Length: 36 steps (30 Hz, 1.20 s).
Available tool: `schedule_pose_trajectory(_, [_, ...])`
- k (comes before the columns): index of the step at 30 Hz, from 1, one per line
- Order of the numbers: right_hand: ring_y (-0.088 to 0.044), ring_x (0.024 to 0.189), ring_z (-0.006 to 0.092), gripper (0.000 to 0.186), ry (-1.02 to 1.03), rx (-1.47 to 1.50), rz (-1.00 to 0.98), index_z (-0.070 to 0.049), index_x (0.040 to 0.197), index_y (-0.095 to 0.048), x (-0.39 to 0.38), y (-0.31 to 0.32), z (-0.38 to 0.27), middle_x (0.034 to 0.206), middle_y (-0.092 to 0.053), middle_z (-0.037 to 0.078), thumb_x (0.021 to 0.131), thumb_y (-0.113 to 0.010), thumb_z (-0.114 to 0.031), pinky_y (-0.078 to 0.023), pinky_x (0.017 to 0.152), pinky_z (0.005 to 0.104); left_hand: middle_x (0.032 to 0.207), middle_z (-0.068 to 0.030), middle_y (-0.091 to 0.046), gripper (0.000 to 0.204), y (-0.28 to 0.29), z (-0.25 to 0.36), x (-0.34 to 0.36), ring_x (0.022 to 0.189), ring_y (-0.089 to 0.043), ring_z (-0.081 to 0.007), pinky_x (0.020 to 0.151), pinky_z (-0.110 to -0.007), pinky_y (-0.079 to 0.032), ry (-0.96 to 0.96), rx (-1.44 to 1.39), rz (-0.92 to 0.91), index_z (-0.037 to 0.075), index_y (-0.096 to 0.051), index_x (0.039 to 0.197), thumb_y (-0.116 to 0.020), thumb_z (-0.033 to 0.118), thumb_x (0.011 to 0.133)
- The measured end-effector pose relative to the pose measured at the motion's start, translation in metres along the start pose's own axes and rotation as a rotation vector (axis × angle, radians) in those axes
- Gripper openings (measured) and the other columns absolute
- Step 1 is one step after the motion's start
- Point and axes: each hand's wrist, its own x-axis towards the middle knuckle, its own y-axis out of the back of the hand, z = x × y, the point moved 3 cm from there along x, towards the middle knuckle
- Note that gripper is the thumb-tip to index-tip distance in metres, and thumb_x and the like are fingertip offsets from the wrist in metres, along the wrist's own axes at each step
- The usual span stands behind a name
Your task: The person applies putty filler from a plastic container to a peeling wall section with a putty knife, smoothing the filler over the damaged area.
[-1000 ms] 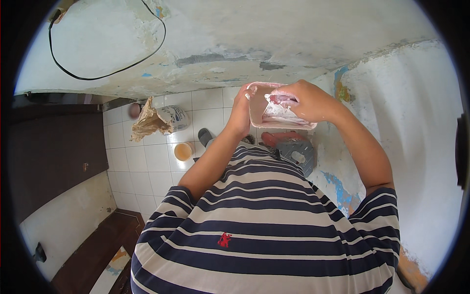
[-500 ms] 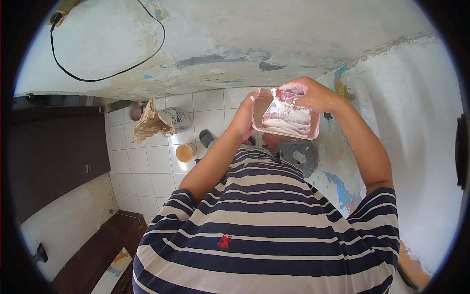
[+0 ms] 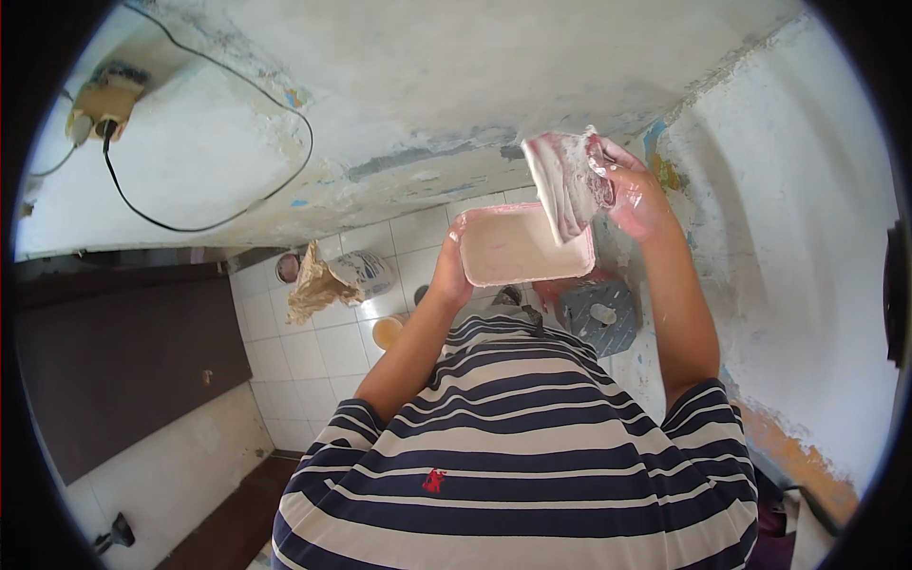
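Note:
My left hand (image 3: 453, 266) grips the left end of a pinkish rectangular tub (image 3: 527, 282), held level at chest height; a pale film coats its inside. In my right hand (image 3: 635, 195) is a flat, broad putty spreader (image 3: 562, 180), reddish where bare and smeared thickly with white putty. It is tilted above the tub's right end, its lower corner overlapping the rim in view; whether they touch I cannot tell. White putty marks my right fingers and palm.
Ahead stands a patched wall (image 3: 427, 114), meeting another wall (image 3: 788, 218) at right. A socket block (image 3: 104, 103) with a black cable is at upper left. On the tiles are an opened paper sack (image 3: 318, 290), a tub of tan liquid (image 3: 388, 332) and a grey stool (image 3: 608, 328).
My right hand has lifted the spreader out of the tub and turned it upward to the right. The tub has come slightly left and lower. The view has shifted.

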Motion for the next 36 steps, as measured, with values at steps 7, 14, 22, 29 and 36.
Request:
schedule_pose_trajectory(7, [-0.065,0.110,0.0230,0.031,0.170,0.330,0.064,0.000,0.123,-0.055,-0.019,-0.039,0.049,0.119,-0.064,0.010,0.092,-0.055,-0.003,-0.051,0.098,0.0399,0.135,-0.0119,-0.061,0.062,0.029,0.028,-0.002,0.126,-0.058,-0.0266,0.107,-0.043,-0.047,-0.031,0.032,0.067,0.006,-0.054,0.137,-0.041,0.056,0.103])
schedule_pose_trajectory(14, [-0.066,0.100,0.0179,0.028,0.263,0.167,0.272,0.002,0.119,-0.057,-0.018,-0.097,0.081,0.109,-0.066,0.009,0.091,-0.053,0.001,-0.053,0.091,0.0336,0.141,-0.0130,-0.058,0.067,0.054,0.082,0.009,0.130,-0.056,-0.0276,0.110,-0.044,-0.045,-0.034,0.129,-0.061,0.005,-0.052,0.142,-0.040,0.057,0.102])
schedule_pose_trajectory(22, [-0.065,0.102,0.0173,0.028,0.400,0.087,0.447,-0.001,0.120,-0.056,-0.004,-0.145,0.131,0.111,-0.064,0.008,0.093,-0.051,0.000,-0.052,0.093,0.0331,0.140,-0.0117,-0.056,0.067,0.129,0.104,0.025,0.131,-0.053,-0.0260,0.111,-0.042,-0.042,-0.008,0.140,-0.072,0.007,-0.049,0.141,-0.045,0.061,0.101])
schedule_pose_trajectory(29, [-0.054,0.132,0.0290,0.048,0.542,0.772,0.204,-0.001,0.143,-0.046,0.004,-0.132,0.222,0.141,-0.057,0.014,0.099,-0.058,-0.017,-0.043,0.111,0.0452,0.147,-0.0137,-0.051,0.074,0.198,0.103,0.020,0.136,-0.050,-0.0291,0.114,-0.046,-0.040,0.005,0.141,-0.066,0.006,-0.046,0.145,-0.052,0.060,0.095])
schedule_pose_trajectory(36, [-0.060,0.123,0.0290,0.044,0.545,0.739,0.320,-0.002,0.141,-0.048,0.049,-0.103,0.262,0.138,-0.060,0.013,0.101,-0.056,-0.018,-0.049,0.102,0.0493,0.147,-0.0124,-0.052,0.073,0.248,0.081,0.038,0.135,-0.051,-0.0303,0.111,-0.048,-0.043,0.168,0.083,0.047,0.007,-0.046,0.145,-0.058,0.051,0.088])
